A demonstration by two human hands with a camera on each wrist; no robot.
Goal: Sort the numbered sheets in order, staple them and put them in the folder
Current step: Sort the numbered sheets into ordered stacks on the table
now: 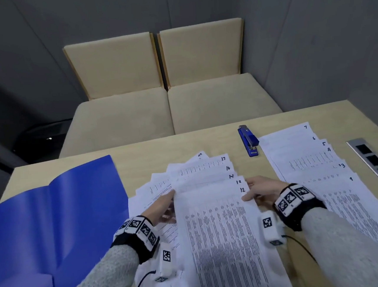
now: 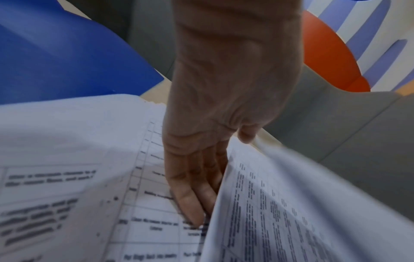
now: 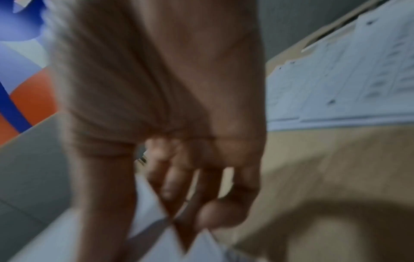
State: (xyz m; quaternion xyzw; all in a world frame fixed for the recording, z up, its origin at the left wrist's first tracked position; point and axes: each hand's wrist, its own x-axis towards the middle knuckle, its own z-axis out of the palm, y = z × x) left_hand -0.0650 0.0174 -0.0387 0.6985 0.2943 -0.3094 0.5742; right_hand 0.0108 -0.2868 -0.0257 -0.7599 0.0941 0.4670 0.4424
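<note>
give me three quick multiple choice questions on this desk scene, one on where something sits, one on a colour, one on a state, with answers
1. Where does the stapler lie?
A. inside the folder
B. on the table between the two spreads of sheets
C. on the seat cushions

2. What colour is the folder?
A. red
B. green
C. blue

3. What state is the folder in?
A. lying open
B. closed flat
C. standing upright

Answers:
1 B: it lies on bare table, with the centre spread on one side and the right spread on the other.
2 C: both its panels show blue.
3 A: its two panels are spread apart around a centre crease.
</note>
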